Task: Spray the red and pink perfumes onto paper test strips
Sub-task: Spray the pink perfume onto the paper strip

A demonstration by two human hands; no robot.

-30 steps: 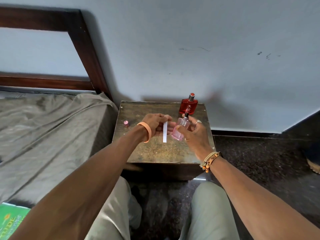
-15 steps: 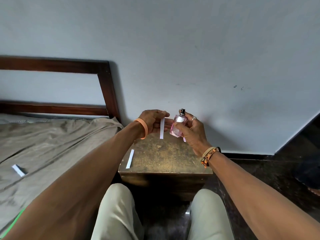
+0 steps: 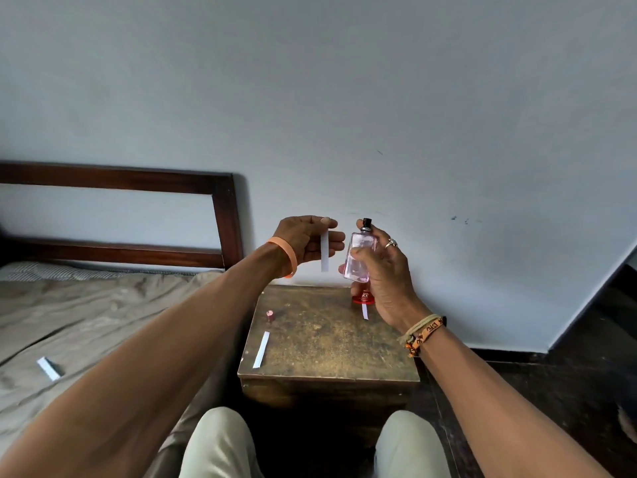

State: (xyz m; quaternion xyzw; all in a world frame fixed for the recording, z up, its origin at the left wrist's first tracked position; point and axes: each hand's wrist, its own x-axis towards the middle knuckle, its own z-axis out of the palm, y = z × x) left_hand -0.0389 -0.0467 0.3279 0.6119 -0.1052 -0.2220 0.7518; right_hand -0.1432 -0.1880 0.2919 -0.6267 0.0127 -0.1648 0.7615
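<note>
My right hand curls round the pink perfume bottle at centre frame, pink liquid showing through the glass, black nozzle up. My left hand pinches a white test strip just left of it. The red perfume bottle stands below, half hidden.

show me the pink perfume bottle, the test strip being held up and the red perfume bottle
pink perfume bottle (image 3: 357,270), head view, lower middle of the clear pink glass body
held test strip (image 3: 324,253), head view, middle of its white length
red perfume bottle (image 3: 361,299), head view, lower red body showing beneath the pink bottle
</note>
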